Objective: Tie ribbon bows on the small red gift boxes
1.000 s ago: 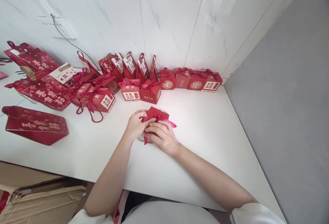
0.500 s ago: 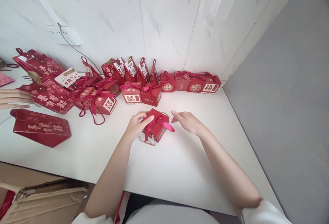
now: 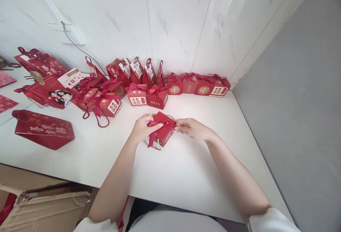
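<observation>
A small red gift box (image 3: pixel 165 137) lies on the white table in front of me, with a gold cord handle (image 3: pixel 157 146) hanging at its near side. A magenta ribbon (image 3: pixel 152 138) is tied in a bow over its top. My left hand (image 3: pixel 143 128) grips the box from the left, its thumb pressed on the bow. On the right, my right hand (image 3: pixel 192 128) pinches the ribbon's right-hand end between thumb and fingers. The ribbon tail inside that pinch is mostly hidden.
Several red boxes with ribbons (image 3: pixel 157 97) line the wall behind. A red folded box (image 3: pixel 44 129) lies at the left, near a red bag with a printed couple (image 3: pixel 54 92). A cardboard carton (image 3: pixel 48 207) stands below the table edge, and a grey panel (image 3: pixel 295 100) borders the right.
My right hand has moved left and closed on the ribbon's end. Another person's hand has left the view at the left, and the bag there now shows a printed couple.
</observation>
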Demonstrator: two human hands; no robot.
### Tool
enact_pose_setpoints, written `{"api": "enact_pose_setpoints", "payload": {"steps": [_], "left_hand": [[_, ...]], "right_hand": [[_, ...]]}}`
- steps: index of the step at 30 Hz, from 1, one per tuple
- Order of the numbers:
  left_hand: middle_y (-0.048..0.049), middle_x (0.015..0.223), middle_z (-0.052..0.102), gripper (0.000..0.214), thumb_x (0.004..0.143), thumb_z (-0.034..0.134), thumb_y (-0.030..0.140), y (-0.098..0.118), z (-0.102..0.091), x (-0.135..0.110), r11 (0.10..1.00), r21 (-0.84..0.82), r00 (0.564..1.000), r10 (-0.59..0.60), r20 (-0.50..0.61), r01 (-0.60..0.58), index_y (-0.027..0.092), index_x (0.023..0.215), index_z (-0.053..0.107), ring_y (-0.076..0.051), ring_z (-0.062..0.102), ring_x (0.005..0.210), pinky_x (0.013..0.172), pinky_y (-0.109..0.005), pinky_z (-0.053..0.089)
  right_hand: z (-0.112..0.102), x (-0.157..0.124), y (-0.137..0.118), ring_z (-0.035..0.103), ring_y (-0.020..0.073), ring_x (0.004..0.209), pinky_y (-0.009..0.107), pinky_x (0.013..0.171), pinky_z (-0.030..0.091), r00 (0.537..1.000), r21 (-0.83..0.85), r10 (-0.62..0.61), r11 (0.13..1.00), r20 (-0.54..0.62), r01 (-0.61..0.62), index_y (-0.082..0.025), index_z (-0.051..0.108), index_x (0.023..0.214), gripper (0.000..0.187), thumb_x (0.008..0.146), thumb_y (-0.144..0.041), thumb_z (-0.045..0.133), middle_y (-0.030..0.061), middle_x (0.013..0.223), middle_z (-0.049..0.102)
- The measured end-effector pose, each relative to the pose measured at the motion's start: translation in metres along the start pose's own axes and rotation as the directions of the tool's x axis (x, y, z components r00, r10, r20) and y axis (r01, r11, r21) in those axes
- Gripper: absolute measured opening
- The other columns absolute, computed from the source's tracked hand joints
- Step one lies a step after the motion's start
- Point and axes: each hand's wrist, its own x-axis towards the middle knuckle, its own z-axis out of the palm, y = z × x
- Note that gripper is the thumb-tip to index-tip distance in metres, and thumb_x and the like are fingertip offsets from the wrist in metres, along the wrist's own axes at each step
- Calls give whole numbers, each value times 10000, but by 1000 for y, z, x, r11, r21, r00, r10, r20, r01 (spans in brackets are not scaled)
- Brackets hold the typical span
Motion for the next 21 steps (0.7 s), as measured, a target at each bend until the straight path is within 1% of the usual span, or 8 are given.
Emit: {"api": "enact_pose_setpoints", "payload": {"steps": [4,6,10,13,15,18,21], "left_hand": [[-43,1240,595,351,697,748,473,0,0,1,1000,26,1000,15,5,-15,186,607,566,-230,617,1086,937,-354,470],[-43,1208,605,373,708,733,488,0,2,3,998,56,999,42,-26,-40,186,590,549,-226,613,1082,946,-356,461],[-47,1144,615,438,691,733,492,-1,6,7,985,152,989,96,-111,-79,182,543,462,-224,617,1037,933,-362,458],[-45,1123,618,414,713,699,464,0,9,8,975,209,990,104,-100,-81,185,558,434,-212,623,976,893,-365,468],[-27,1033,638,364,733,665,427,2,10,8,951,299,987,114,-115,-75,191,595,425,-203,619,899,939,-412,433],[13,877,634,279,750,614,364,8,12,7,885,461,975,158,-156,-69,201,660,407,-185,584,783,1037,-519,313],[28,790,598,226,742,597,347,11,13,5,830,552,971,195,-140,-86,214,712,416,-180,549,729,1057,-557,263]], "right_hand": [[-1,3,4,401,116,650,247,604,321,998,87,14,996,60,-19,-201,514,732,269,882,-425,521,-36,717,463],[1,6,8,393,113,640,251,609,324,998,141,10,990,68,-20,-198,498,717,290,873,-440,534,-38,708,455],[5,11,13,421,120,657,257,623,339,1000,178,-4,984,16,1,-198,504,716,298,857,-456,554,-28,740,492],[5,12,13,466,138,728,264,669,359,999,151,-20,988,-51,27,-194,530,716,277,850,-434,566,-14,779,527],[5,12,12,454,134,713,264,671,349,995,128,-33,991,-91,45,-190,531,704,284,858,-428,553,-20,743,515],[5,11,9,398,119,643,260,629,315,994,108,-48,992,-103,59,-191,521,689,309,879,-436,519,-38,672,457],[5,9,6,433,127,675,266,652,338,995,83,-33,996,-95,41,-192,534,702,296,882,-427,514,-26,718,495]]}}
